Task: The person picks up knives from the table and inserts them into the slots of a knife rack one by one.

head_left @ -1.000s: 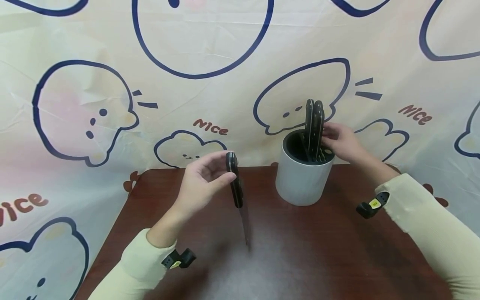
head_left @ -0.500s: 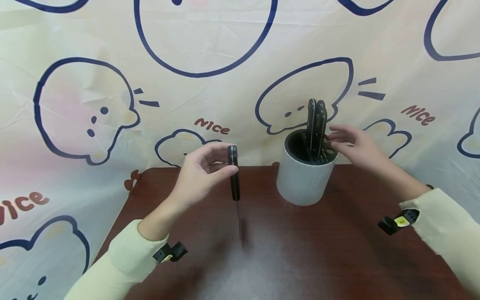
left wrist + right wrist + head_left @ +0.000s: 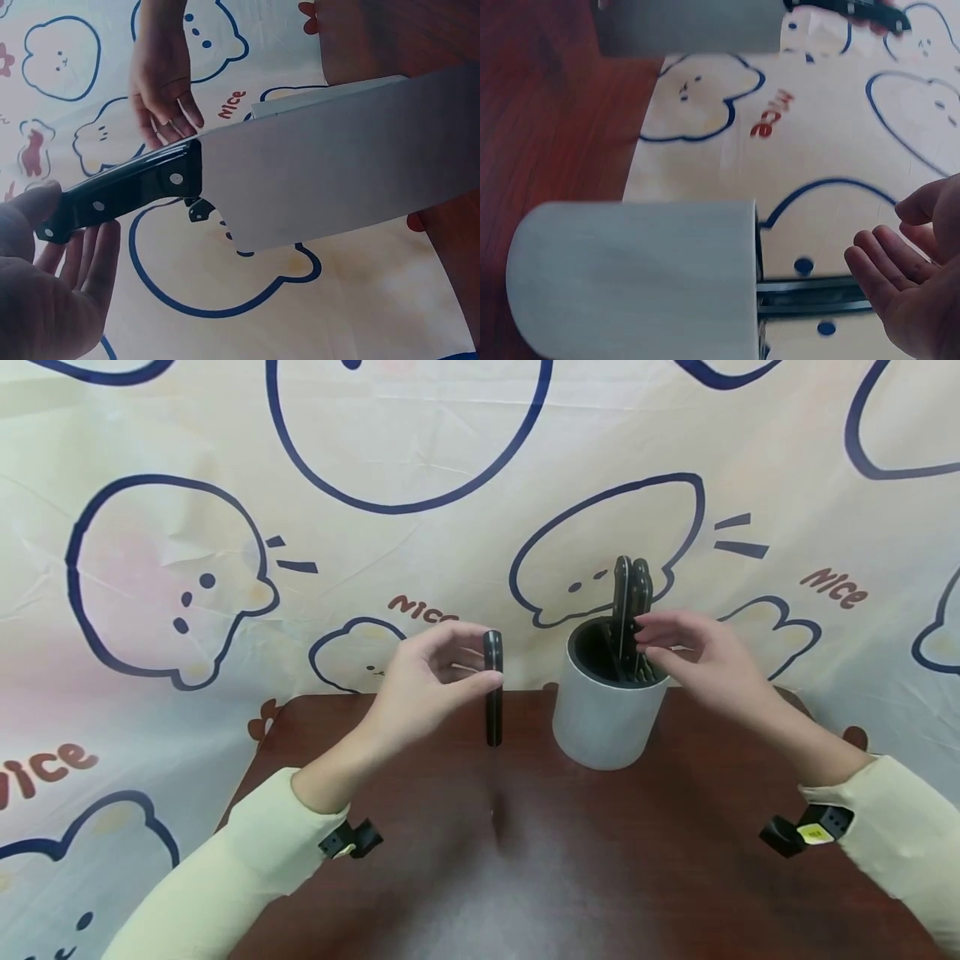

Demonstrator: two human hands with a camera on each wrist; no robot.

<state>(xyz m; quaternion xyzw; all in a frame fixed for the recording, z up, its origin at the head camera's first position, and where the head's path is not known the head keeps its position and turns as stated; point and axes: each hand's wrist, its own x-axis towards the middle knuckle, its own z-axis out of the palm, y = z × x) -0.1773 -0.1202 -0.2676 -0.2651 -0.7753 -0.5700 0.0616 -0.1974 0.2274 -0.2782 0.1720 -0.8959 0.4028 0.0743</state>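
My left hand [image 3: 431, 677] pinches the black riveted handle of a cleaver [image 3: 337, 157] between thumb and fingers. The broad blade points down over the table, edge-on in the head view and side-on in the left wrist view. To its right, a white cylindrical knife holder [image 3: 607, 727] with a dark inside stands upright. Several black knife handles [image 3: 622, 602] stick up from it, side by side. My right hand [image 3: 705, 660] is at the right of these handles, fingers loosely bent and holding nothing, its fingertips overlapping the handles in the head view.
Under everything lies a dark reddish-brown wooden table [image 3: 585, 860]. A pale cloth [image 3: 420, 435] printed with blue cartoon outlines hangs right behind its far edge and continues at the left. Each sleeve cuff carries a small black camera, such as the right one [image 3: 806, 831].
My left hand has risen and shifted right with the cleaver, closer to the holder. My right hand moved back from the holder, then came in again beside the handles.
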